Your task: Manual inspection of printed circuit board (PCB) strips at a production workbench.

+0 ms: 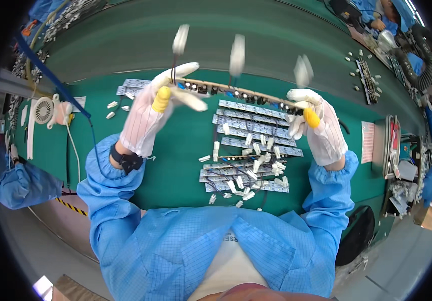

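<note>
A long, narrow circuit board strip (248,95) with small parts along it is raised between my gloved hands. My left hand (148,110), with a yellow cover on one finger, pinches its left end; another finger stretches out along it. The right end is gripped by my right hand (321,125), also yellow-tipped, its fingers curled. Three white connectors on wires, one of them a blurred connector (237,55), stick up beyond the strip. Below it, several similar circuit boards (251,131) lie in rows, with many white plugs (256,163) on dark wires among them.
A green mat (170,170) covers the bench, with a dark green belt (216,30) beyond. A small white fan (43,110) stands left, a metal tray (391,145) right. From my left wrist strap (125,160) runs a blue cord. Other people sit at far left and top right.
</note>
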